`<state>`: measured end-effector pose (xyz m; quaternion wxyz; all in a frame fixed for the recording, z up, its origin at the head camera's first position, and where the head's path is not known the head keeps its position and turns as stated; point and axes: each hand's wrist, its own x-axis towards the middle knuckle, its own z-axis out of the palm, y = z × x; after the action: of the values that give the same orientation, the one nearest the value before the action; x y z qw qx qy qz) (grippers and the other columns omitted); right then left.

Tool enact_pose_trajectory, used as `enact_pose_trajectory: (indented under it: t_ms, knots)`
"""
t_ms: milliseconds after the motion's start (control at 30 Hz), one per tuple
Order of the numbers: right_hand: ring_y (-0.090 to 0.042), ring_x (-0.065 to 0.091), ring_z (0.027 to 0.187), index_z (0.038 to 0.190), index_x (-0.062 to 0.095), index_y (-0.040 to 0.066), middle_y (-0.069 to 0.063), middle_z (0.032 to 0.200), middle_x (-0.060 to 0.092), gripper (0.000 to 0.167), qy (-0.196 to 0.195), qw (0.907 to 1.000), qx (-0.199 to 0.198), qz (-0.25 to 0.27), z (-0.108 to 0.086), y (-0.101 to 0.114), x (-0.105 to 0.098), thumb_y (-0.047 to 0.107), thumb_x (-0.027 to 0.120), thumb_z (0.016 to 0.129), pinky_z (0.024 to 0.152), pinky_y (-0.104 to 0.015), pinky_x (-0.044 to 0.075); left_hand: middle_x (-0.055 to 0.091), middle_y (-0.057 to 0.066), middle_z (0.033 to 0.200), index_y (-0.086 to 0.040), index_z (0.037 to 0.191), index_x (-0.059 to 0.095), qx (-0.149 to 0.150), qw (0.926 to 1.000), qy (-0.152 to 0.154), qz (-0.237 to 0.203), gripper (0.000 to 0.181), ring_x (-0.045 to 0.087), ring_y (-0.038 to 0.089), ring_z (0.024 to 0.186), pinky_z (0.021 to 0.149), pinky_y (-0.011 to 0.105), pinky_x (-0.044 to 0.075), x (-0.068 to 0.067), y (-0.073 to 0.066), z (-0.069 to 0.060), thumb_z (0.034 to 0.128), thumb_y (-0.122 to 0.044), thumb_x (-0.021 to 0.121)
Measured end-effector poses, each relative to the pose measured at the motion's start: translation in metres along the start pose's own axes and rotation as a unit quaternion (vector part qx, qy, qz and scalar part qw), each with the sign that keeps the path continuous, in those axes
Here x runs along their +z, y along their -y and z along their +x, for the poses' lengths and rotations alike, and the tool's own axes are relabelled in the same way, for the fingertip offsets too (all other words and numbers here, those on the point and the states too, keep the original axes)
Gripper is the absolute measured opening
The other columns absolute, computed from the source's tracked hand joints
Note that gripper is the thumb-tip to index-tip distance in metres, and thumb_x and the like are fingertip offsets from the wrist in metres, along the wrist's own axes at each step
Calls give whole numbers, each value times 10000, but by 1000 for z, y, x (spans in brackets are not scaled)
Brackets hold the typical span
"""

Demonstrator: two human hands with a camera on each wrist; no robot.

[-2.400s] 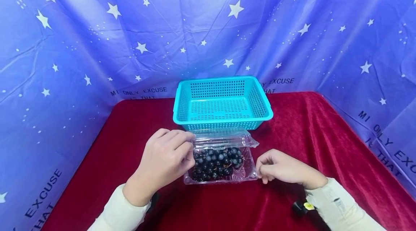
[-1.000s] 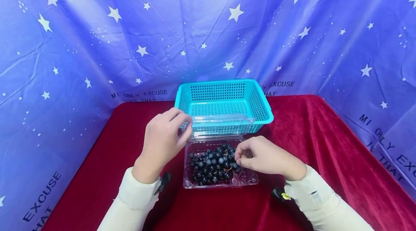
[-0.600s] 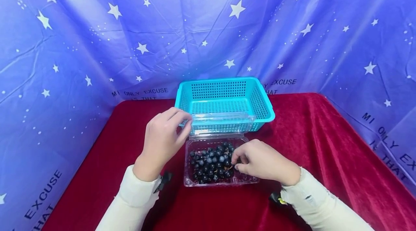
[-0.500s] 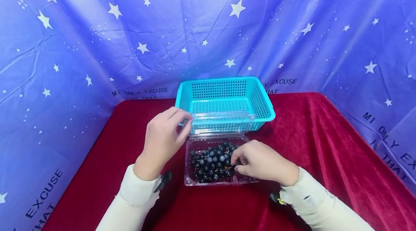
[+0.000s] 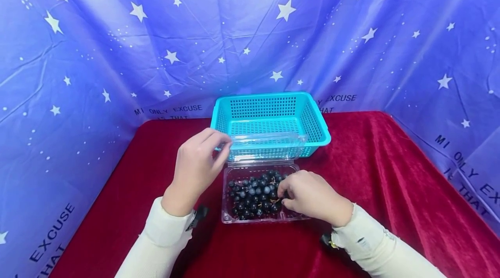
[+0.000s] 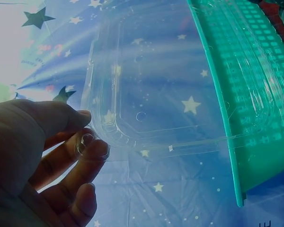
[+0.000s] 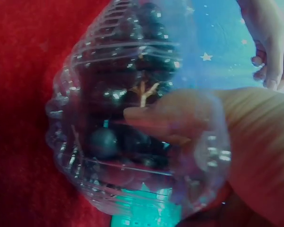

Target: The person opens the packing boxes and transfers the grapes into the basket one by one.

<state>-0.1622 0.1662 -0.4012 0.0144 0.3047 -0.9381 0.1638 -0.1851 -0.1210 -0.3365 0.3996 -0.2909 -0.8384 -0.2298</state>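
Observation:
A clear plastic clamshell box (image 5: 226,217) of dark grapes (image 5: 251,195) sits near the middle of the table, its hinged lid (image 5: 269,139) raised at the back. My left hand (image 5: 197,167) pinches the lid's left corner between thumb and fingers; the left wrist view shows this grip on the lid (image 6: 116,90) closely. Inside the box's right side, my right hand (image 5: 314,195) has its curled fingers and thumb on the grapes. In the right wrist view the thumb (image 7: 156,113) lies by a brown stem (image 7: 143,92); the other fingertips are mostly hidden.
Directly behind the box stands a turquoise mesh basket (image 5: 322,139), with the raised lid in front of its near wall. Red velvet cloth (image 5: 375,169) covers the table. A blue curtain with stars (image 5: 250,30) hangs behind and at both sides.
The left hand has swung the lid up and back from over the grapes. My right hand has moved from the box's right front corner inward onto the grapes, its fingers closing there.

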Motion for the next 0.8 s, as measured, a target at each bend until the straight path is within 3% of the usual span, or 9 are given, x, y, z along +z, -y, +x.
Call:
enact_pose_trajectory:
  t_ms: [267,800]
  knots:
    - [44,423,523,813,803,297,265,538,474,83,-256,9994,33,-250,2,0,7,252,866,785,509,-216,407,737,18,917,-113,963,784,-20,10000,57,-6,60,674,147,717,628,299,596,-1,-1,0,915,-142,760]
    - [37,433,538,792,788,317,262,567,498,108,-206,9996,39,-201,0,-1,6,245,868,793,515,-217,415,735,14,899,-116,944,787,26,10000,24,53,45,655,130,695,605,294,584,0,-1,1,909,-134,764]
